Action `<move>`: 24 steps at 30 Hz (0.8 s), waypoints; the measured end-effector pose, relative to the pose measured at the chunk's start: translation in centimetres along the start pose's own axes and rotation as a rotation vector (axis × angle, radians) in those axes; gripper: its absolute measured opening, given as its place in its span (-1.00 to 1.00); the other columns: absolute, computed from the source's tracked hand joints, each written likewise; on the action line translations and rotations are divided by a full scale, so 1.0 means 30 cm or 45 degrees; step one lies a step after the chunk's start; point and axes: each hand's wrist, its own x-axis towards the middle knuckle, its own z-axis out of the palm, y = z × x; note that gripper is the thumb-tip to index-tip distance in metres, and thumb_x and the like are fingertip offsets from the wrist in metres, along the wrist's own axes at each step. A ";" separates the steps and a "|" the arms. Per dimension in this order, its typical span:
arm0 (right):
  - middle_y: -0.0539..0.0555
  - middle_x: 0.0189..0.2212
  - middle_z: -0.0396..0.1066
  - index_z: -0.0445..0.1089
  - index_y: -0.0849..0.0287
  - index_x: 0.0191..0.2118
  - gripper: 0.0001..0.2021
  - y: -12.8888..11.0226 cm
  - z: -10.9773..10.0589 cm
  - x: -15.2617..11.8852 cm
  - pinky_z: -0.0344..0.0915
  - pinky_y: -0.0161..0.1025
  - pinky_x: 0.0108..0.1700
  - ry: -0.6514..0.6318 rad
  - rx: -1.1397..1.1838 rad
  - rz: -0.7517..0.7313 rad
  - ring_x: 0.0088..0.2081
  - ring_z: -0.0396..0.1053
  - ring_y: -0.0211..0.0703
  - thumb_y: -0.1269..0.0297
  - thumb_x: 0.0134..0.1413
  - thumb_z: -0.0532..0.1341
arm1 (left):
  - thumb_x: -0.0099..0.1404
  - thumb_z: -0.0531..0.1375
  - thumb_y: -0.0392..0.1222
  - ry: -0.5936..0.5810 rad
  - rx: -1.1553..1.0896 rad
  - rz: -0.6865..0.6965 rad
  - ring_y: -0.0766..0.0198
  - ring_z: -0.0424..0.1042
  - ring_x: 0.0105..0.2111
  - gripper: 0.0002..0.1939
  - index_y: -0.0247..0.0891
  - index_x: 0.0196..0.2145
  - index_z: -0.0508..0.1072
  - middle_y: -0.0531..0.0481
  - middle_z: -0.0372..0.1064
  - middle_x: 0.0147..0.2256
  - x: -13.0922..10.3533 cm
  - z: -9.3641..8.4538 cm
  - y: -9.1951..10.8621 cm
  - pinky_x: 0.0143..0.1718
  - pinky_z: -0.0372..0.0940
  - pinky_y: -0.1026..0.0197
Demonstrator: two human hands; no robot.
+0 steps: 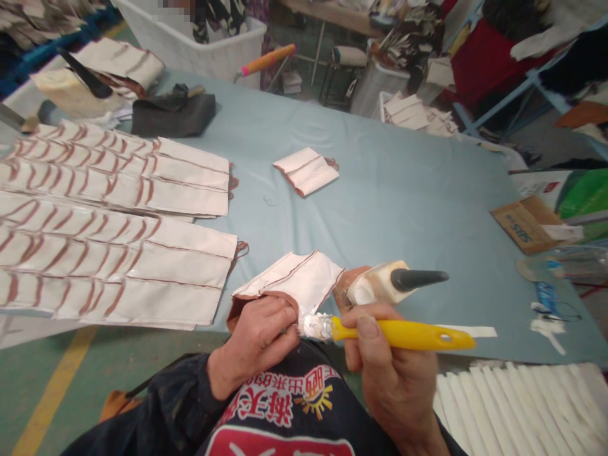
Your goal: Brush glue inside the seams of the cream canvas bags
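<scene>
A wide blue-grey table (403, 190) is filling most of the view, and rows of cream leather pieces (109, 228) with brown curved edges are lying overlapped across its left half. A smaller stack of folded cream pieces (308, 171) is sitting alone near the middle of the table, well apart from the rows. Further back, a dark folded cloth (173, 115) is resting beside a heap of more cream pieces. At the right edge a cardboard box (525, 223) is lying flat, and white strips (517, 408) are lined up side by side at the lower right corner.

At the near edge of the table, one cream leather piece (297, 282) with a brown underside is lying partly over the edge, just in front of the person's dark apron.

The left hand (263, 332) is coming in from below with the forearm in a dark sleeve, wrist bent, knuckles up. Its fingers are curling down and pinching the near brown edge of the leather piece, pressing it in place.

The right hand (389, 367) is rising from the lower right, palm turned inward, fingers and thumb clenching round the handle of a yellow brush (403, 334). The brush is lying almost level, its pale, glue-coated bristles pointing left and touching the leather edge right beside the left hand's fingertips.

Just behind the right hand, a cream glue bottle (387, 284) with a black cone nozzle is lying on its side, nozzle pointing right.
</scene>
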 end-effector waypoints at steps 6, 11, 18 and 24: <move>-0.17 -0.76 0.19 0.45 0.15 -0.35 -0.55 0.109 0.006 0.141 0.16 -0.36 -0.64 0.144 0.419 0.434 -0.72 0.14 -0.32 -0.19 0.24 0.33 | 0.37 0.09 -0.30 -0.187 -0.491 -0.724 0.38 0.13 -0.52 -0.82 -0.24 -0.42 0.37 0.15 0.17 -0.52 0.047 -0.015 0.018 -0.48 0.06 0.29; -0.19 -0.74 0.20 0.44 0.12 -0.34 -0.66 0.107 -0.017 0.198 0.21 -0.38 -0.60 0.358 0.573 0.332 -0.71 0.18 -0.33 -0.07 0.19 0.37 | 0.34 0.20 -0.05 -0.258 -0.855 -1.022 0.38 0.06 -0.48 -0.71 -0.23 -0.47 0.30 0.16 0.05 -0.49 0.145 -0.074 0.021 -0.47 0.01 0.30; -0.17 -0.66 0.22 0.51 0.10 -0.32 -0.71 0.038 -0.094 0.150 0.24 -0.32 -0.58 0.098 0.353 -0.196 -0.69 0.19 -0.32 0.07 0.41 0.26 | 0.34 0.31 0.08 -0.447 -1.188 -1.186 0.45 -0.09 -0.63 -0.65 -0.26 -0.38 0.42 0.22 0.04 -0.64 0.205 -0.085 0.025 -0.59 -0.24 0.29; -0.11 -0.59 0.38 0.53 0.06 -0.22 -0.82 0.069 -0.125 0.133 0.35 -0.25 -0.47 -0.057 -0.148 -0.533 -0.61 0.34 -0.25 0.24 0.45 0.20 | 0.28 0.40 0.10 -0.462 -1.384 -1.245 0.46 0.09 -0.60 -0.60 -0.30 -0.20 0.49 0.13 0.29 -0.50 0.207 -0.075 0.037 -0.58 -0.08 0.33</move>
